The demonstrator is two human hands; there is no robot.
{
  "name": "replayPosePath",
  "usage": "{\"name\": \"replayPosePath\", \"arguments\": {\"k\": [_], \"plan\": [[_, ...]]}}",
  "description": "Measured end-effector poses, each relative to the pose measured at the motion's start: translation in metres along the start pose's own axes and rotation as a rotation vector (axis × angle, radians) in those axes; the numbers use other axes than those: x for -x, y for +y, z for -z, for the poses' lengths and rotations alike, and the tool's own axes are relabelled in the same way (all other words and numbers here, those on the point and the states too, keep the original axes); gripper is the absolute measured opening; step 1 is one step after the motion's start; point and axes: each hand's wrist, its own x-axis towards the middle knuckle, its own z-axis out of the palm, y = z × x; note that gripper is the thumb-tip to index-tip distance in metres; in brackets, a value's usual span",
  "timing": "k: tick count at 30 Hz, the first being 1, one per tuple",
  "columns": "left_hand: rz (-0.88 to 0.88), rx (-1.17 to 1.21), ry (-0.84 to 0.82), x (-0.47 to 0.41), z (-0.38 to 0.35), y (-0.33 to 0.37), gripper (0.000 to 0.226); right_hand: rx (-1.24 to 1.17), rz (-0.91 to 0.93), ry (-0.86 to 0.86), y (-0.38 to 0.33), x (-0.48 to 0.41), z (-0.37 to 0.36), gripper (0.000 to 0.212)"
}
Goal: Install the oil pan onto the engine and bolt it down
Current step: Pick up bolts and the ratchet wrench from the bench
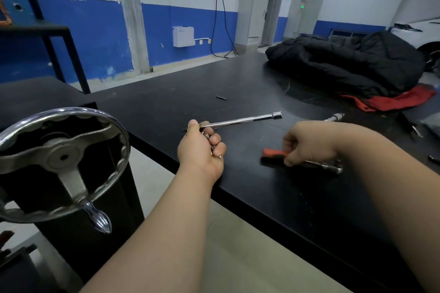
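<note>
My left hand (202, 147) grips the near end of a long chrome extension bar (247, 119) with a socket at its far tip, held just above the black workbench (238, 88); small bolts seem to sit in the same fist. My right hand (307, 144) curls around the red and black handle of a ratchet wrench (273, 153) that lies on the bench, its chrome shaft running right under my wrist. No oil pan or engine block shows in this view.
The engine stand's chrome handwheel (62, 157) stands at the left. A black and red jacket (345, 66) lies at the bench's far right. Another chrome tool (334, 117) and a small dark bit (221, 97) rest on the bench. Pale floor lies below.
</note>
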Motion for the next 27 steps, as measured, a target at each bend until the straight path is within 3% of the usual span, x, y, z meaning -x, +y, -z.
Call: {"name": "replayPosePath", "arguments": {"k": [2,4,6,8,10,13,16,18,20,22,24,26,27], "plan": [[0.002,0.004,-0.007,0.0,0.0,0.0,0.033,-0.195,0.042,0.26,-0.001,-0.007,-0.001,0.013],[0.003,0.015,-0.004,0.0,0.0,0.001,0.033,-0.654,0.049,0.507,0.001,-0.013,0.003,0.011],[0.004,0.026,0.004,0.0,0.0,0.002,0.033,-1.189,0.002,0.584,0.005,-0.017,0.007,0.024],[0.002,0.031,0.01,0.0,0.0,0.002,0.033,-1.46,-0.074,0.54,0.009,-0.022,0.002,0.019],[-0.002,0.026,0.021,0.0,0.0,0.002,0.034,-1.452,-0.172,0.408,0.017,-0.024,-0.008,0.005],[-0.005,0.017,0.033,0.001,0.0,0.001,0.033,-1.293,-0.343,0.332,0.042,-0.025,-0.017,0.014],[-0.006,0.007,0.042,0.001,0.0,0.002,0.033,-0.545,-0.45,0.441,0.059,-0.025,-0.013,0.034],[-0.004,0.005,0.046,0.001,-0.001,0.002,0.033,-0.223,-0.266,0.425,0.044,-0.026,-0.016,0.048],[-0.001,0.005,0.046,0.001,-0.001,0.002,0.033,-0.146,-0.022,0.301,0.022,-0.029,-0.024,0.045],[0.002,0.008,0.045,0.001,-0.001,0.002,0.033,-0.076,0.098,0.237,0.008,-0.033,-0.032,0.032],[0.005,0.011,0.049,0.001,-0.001,0.002,0.034,-0.117,0.163,0.304,0.006,-0.033,-0.033,0.021],[0.014,0.021,0.047,0.0,-0.001,0.003,0.033,-0.347,0.205,0.48,0.005,-0.031,-0.031,0.003],[0.019,0.03,0.047,-0.001,-0.001,0.004,0.032,-0.522,0.204,0.568,0.002,-0.03,-0.029,0.01]]}}
